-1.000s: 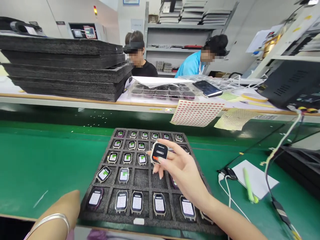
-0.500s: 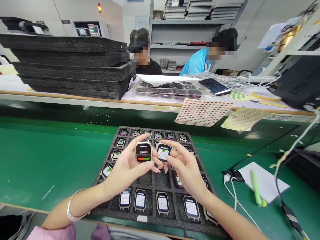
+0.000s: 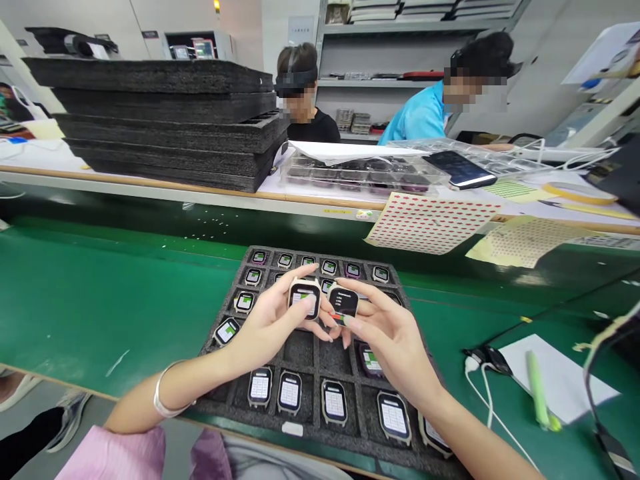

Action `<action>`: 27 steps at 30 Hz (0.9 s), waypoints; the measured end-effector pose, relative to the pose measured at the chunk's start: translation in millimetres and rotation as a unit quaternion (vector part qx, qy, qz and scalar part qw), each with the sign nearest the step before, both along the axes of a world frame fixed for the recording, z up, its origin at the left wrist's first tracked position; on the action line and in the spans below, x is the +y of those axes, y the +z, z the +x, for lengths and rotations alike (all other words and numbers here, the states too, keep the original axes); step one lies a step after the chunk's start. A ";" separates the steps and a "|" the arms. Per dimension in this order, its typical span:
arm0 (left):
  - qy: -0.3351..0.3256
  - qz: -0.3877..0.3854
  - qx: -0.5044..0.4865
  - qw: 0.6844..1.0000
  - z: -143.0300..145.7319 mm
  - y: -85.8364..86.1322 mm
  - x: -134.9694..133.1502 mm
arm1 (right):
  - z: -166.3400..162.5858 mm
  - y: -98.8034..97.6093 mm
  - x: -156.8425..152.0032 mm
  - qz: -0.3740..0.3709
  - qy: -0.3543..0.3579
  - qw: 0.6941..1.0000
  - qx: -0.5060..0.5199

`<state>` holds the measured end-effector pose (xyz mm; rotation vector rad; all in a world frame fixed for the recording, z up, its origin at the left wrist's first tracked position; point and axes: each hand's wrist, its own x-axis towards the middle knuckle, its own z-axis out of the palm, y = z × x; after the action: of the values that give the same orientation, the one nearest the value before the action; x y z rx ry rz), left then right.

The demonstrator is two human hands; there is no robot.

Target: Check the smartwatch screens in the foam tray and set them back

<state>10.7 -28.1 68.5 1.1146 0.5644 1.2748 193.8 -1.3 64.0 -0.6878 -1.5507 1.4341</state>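
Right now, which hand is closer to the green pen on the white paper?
Right. The right hand, holding a dark watch above the tray, is left of the green pen; the left hand holds a second watch farther left.

Above the foam tray (image 3: 299, 349), a beige watch (image 3: 304, 298) was held in the left grip (image 3: 270, 327); at its three o'clock, a dark-screened watch (image 3: 343, 301) in the right grip (image 3: 395, 340).

The foam tray (image 3: 260, 407) is matt, dark and rough. The watches (image 3: 305, 297) have glossy glass screens and smooth pale plastic cases. The green belt (image 3: 100, 293) looks smooth and slightly shiny. The bracelet (image 3: 163, 405) is polished metal.
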 end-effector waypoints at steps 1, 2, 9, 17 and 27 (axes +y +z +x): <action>0.002 0.002 -0.006 1.000 -0.7 -0.6 0.9 | -0.3 1.7 -1.6 -0.002 0.008 1.000 0.003; 0.003 0.003 -0.014 1.000 -1.4 -1.1 1.6 | -0.9 3.0 -2.9 -0.004 0.009 1.000 0.005; 0.016 0.005 0.000 1.000 -2.2 0.8 -0.1 | -2.3 -0.3 -1.7 -0.003 -0.004 1.000 0.010; 0.032 0.010 0.041 0.999 -0.9 2.1 0.3 | -0.4 -3.9 2.9 -0.009 -0.011 1.000 0.022; 0.056 0.019 0.068 0.996 -0.6 0.0 2.5 | -0.7 -10.6 2.7 0.004 -0.020 1.000 -0.015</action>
<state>10.2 -25.7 68.5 1.2218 0.7140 1.3168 193.1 1.4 53.4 -0.7348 -1.5563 1.3927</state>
